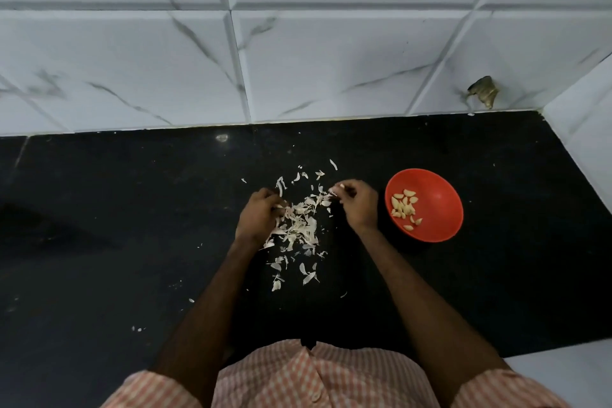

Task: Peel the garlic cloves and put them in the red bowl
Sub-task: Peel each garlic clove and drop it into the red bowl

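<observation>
1. On the black counter [132, 209], the right hand [359, 205] pinches one garlic clove [337, 189] over the skin pile [299, 225]. It is best to strip the skin from the tip.
2. The left hand [260, 214] curls into the pile; I cannot tell if it holds anything.
3. One red bowl [440, 205], just right of the hands, holds roughly fifteen peeled cloves [404, 207].

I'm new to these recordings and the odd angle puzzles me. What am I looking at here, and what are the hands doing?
There is no machine here: a person wears a camera on the head, so the single picture looks down over their own arms. The left hand sits among a pile of papery garlic skins on the black counter; whether it holds anything is unclear. The right hand pinches a small pale piece, probably a garlic clove. To its right stands the red bowl with peeled cloves inside. Behind is a white tiled wall.
</observation>
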`<action>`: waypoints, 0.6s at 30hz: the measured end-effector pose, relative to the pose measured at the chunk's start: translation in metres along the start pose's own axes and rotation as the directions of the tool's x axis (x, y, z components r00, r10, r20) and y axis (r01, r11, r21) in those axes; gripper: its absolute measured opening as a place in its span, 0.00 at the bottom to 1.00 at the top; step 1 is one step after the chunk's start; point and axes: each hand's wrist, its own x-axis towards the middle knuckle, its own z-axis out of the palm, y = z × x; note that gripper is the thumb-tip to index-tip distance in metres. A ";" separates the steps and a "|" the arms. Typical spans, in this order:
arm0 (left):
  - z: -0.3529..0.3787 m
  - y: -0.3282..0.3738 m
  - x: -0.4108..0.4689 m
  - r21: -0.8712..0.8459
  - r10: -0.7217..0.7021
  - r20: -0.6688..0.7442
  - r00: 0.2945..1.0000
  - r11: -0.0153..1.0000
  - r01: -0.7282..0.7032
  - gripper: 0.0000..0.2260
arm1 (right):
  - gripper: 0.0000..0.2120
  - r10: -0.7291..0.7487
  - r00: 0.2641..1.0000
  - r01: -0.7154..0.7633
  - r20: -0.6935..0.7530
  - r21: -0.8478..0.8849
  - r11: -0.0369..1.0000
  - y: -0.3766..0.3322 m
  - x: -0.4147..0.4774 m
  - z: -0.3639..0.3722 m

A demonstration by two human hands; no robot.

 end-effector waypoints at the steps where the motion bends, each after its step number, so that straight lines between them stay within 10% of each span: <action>1: -0.002 -0.002 -0.002 -0.043 -0.025 -0.042 0.999 0.999 0.023 0.06 | 0.06 -0.013 1.000 0.012 -0.023 -0.033 0.999 0.001 0.008 -0.003; 8: -0.019 -0.028 -0.046 -0.219 -0.160 -0.148 0.976 0.968 0.126 0.08 | 0.06 0.008 0.988 -0.003 0.155 -0.030 1.000 0.013 0.015 0.015; 14: -0.015 -0.032 -0.073 0.050 -0.038 -0.181 0.983 0.998 0.048 0.14 | 0.05 -0.165 0.889 0.117 0.427 0.138 0.984 0.016 -0.040 0.025; 18: 0.005 -0.012 -0.086 0.271 0.177 -0.089 0.980 0.951 -0.147 0.24 | 0.07 -0.103 0.951 0.034 0.291 0.234 0.972 0.017 -0.060 0.014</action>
